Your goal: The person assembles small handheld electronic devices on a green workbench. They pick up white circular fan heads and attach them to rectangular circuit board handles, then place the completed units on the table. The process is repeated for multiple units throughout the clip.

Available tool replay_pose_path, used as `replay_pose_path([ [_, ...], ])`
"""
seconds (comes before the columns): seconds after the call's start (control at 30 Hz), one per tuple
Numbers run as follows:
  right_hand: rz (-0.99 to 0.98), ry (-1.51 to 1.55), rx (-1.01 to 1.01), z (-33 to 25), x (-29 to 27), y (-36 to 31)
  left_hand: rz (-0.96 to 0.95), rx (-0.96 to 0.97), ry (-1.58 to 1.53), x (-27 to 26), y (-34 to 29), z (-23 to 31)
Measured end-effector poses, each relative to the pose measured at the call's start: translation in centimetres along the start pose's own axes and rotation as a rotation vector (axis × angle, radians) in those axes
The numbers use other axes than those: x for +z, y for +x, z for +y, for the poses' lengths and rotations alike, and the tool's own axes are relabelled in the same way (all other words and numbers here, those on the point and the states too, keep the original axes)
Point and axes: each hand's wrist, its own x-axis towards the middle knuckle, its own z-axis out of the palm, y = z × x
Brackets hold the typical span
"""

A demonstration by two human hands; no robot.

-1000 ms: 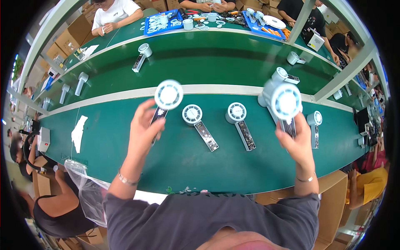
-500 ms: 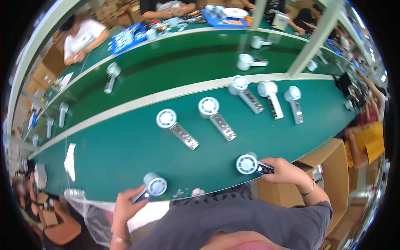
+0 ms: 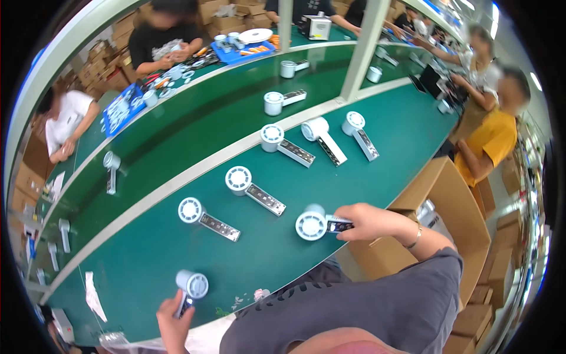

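Observation:
My left hand (image 3: 174, 321) grips the handle of a light-blue handheld fan (image 3: 193, 285), its round head above the table's near edge on the left. My right hand (image 3: 370, 222) is closed round the dark, exposed handle of a second light-blue handheld fan (image 3: 311, 225), whose slotted round grille shows. Beyond my hands, several similar fans lie on the green table (image 3: 283, 253). The nearest ones are a fan with bare circuitry along its handle (image 3: 221, 226) and a like fan (image 3: 265, 199). A whiter fan (image 3: 332, 148) lies farther off to the right.
An open cardboard box (image 3: 454, 200) stands by my right arm. A pale rail (image 3: 194, 168) divides the table from a green lane carrying more fans. Metal posts (image 3: 365, 53) rise from it. Across sit people at work beside blue trays (image 3: 125, 112). A white scrap (image 3: 93, 298) lies at left.
The view has turned right, so the table things appear shifted left and lower, and more of the box and people at right shows. Both hands still hold their fans.

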Motion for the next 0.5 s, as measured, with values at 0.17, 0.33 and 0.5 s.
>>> replay_pose_path([
  [0.17,1.259,0.461,-0.418,-8.3,-1.0,-3.8,0.516,0.481,0.032,-4.7,-0.1,4.0],
  [0.33,0.967,0.861,-1.585,-11.2,-2.2,-0.3,1.101,1.183,-0.579,-3.1,4.3,10.9],
  [0.5,1.27,0.576,-2.059,-11.4,-2.5,2.5,1.069,1.059,-0.822,-2.9,5.5,9.2],
])
